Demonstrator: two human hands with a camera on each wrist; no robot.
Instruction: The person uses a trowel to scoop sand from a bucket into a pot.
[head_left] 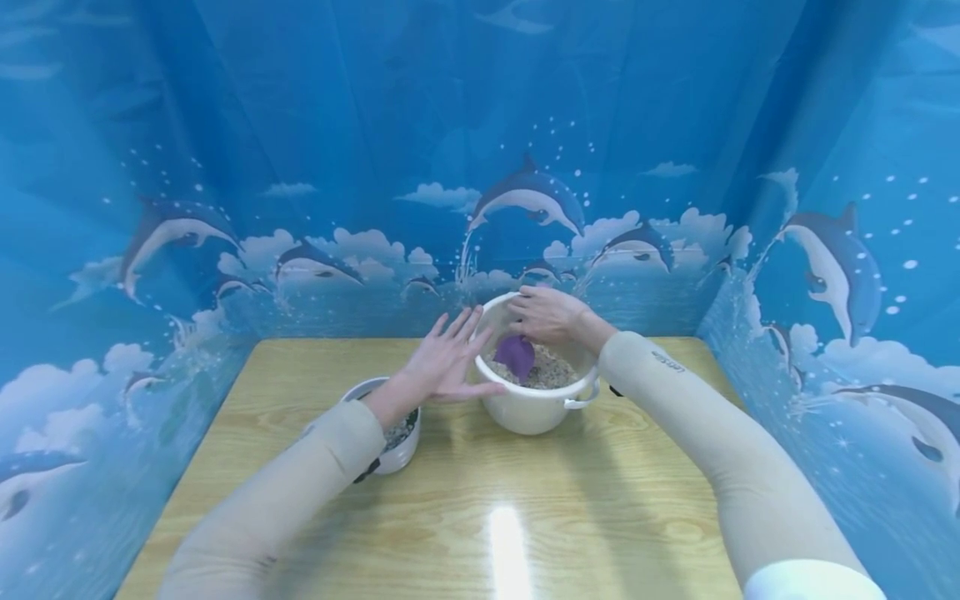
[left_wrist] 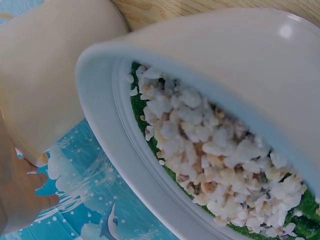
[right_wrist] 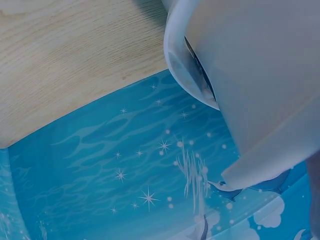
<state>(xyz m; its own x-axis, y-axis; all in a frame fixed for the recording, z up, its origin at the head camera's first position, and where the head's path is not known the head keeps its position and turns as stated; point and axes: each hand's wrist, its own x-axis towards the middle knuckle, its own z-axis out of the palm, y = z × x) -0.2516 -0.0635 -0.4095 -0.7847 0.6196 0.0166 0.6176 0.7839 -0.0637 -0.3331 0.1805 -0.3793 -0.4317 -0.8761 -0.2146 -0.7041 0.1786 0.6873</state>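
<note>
Nearest the person, the pale wood-grain surface [head_left: 525,500] lies bare between two cream-sleeved forearms. Just under the left wrist stands a small white round pot [head_left: 393,446] filled with pale pebbles over a green layer, which the left wrist view shows up close as pebbles [left_wrist: 215,165] heaped almost to the rim. The left hand [head_left: 450,362] hovers past that small pot with its fingers spread straight and holds nothing; its fingertips are just beside the near left wall of a larger white plastic pot with side handles [head_left: 532,408].

That larger pot stands a little beyond and to the right of the left hand, tilted slightly. Inside it is a bed of pale gravel [head_left: 551,375] with a purple piece [head_left: 515,354] sticking up from it; what the piece is cannot be told. The right hand [head_left: 547,317] is over the far rim of this pot, fingers curled down at the rim or into it; whether it grips the rim or the purple piece cannot be made out, and the right wrist view shows only the pot wall [right_wrist: 260,75].

As far as the pictures show, both pots already hold gravel and the purple piece sits in the larger one; seating it appears to be the part not yet finished. Behind everything hangs a blue dolphin-print backdrop [head_left: 525,200].
</note>
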